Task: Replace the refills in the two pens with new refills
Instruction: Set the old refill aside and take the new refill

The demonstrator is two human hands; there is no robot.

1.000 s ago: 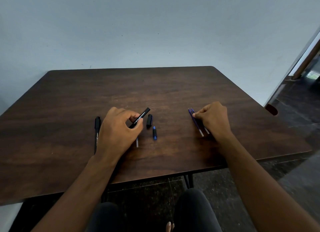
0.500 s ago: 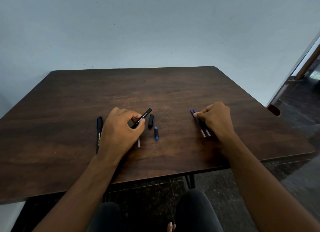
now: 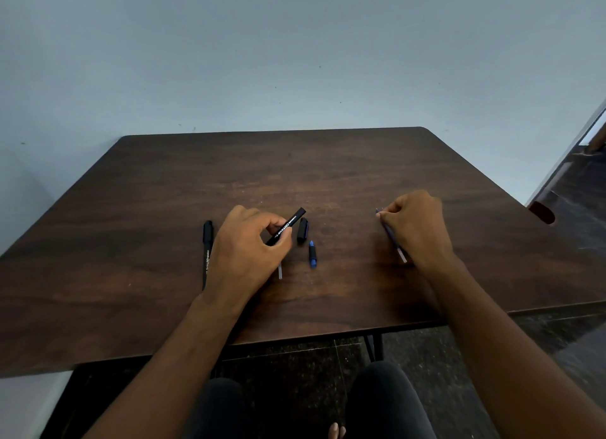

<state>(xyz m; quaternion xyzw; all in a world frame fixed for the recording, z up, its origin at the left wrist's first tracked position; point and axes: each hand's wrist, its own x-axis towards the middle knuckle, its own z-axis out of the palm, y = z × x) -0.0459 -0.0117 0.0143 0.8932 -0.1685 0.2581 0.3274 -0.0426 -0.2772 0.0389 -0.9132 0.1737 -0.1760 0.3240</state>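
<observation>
Nearest the table's front edge, a pale old refill end (image 3: 280,271) pokes out from under the left hand (image 3: 244,251). That hand is closed round a black pen barrel (image 3: 288,225), tilted up and away to the right. Left of it a second, capped black pen (image 3: 206,251) lies flat on the dark wooden table (image 3: 328,176). Just right of the barrel lie a blue-tipped nib section (image 3: 312,254) and, a little farther back, a black cap (image 3: 302,230) — apart from each other. Well to the right, the right hand (image 3: 418,228) pinches a thin blue refill (image 3: 392,238), its pale end low near the table; whether a second refill lies beneath the hand I cannot tell.
</observation>
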